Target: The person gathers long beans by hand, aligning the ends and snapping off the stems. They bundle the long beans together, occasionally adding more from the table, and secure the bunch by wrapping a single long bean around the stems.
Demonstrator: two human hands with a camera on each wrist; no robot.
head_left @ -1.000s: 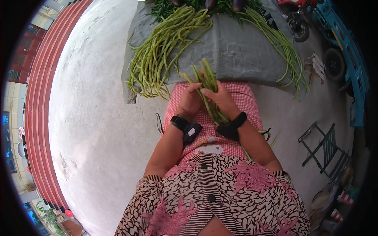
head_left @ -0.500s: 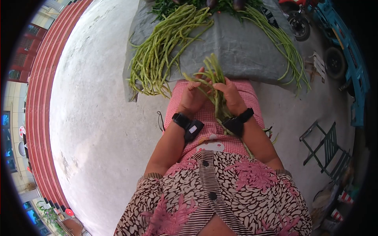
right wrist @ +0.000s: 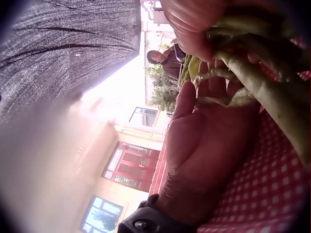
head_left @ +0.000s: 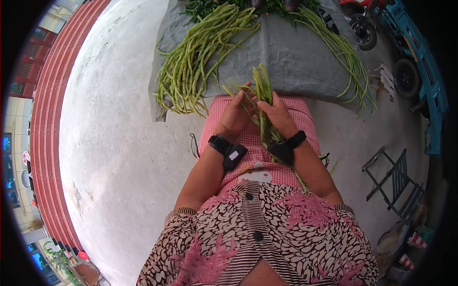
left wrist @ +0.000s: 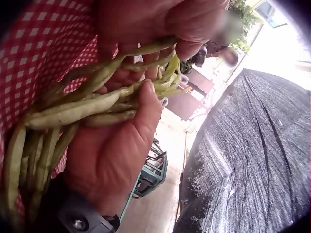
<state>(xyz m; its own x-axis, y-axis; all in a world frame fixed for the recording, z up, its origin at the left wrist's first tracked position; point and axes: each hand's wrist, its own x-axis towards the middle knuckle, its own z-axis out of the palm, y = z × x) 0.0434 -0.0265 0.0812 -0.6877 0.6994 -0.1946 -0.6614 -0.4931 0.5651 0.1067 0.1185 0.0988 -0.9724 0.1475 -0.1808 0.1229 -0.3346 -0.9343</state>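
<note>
Above the lap, my right hand point(head_left: 278, 117) grips a bunch of long green beans point(head_left: 263, 90), thumb across them. Their upper ends stick up past the fingers, and the rest hang down by the wrist toward the lap. In the left wrist view, that right thumb point(left wrist: 146, 104) presses on the pale pods point(left wrist: 77, 109). Close at the left, my left hand point(head_left: 234, 117) holds a thin bean at its thumb and fingers, with the palm turned toward the bunch. The right wrist view shows bean strands point(right wrist: 218, 75) lying across the left hand's fingers.
Ahead lies a grey cloth-covered surface point(head_left: 286, 57) with a large bean pile point(head_left: 188, 66) at left, a smaller one point(head_left: 341, 55) at right, and leafy greens and eggplants point(head_left: 291, 5) behind. A folding chair point(head_left: 400, 176) and blue vehicle point(head_left: 415, 43) stand at right. Another person point(right wrist: 170, 63) appears beyond.
The bunch and right hand have shifted slightly right, and the bunch's tops now stand more upright. A wider gap shows between the two hands, with the thin bean at the left hand.
</note>
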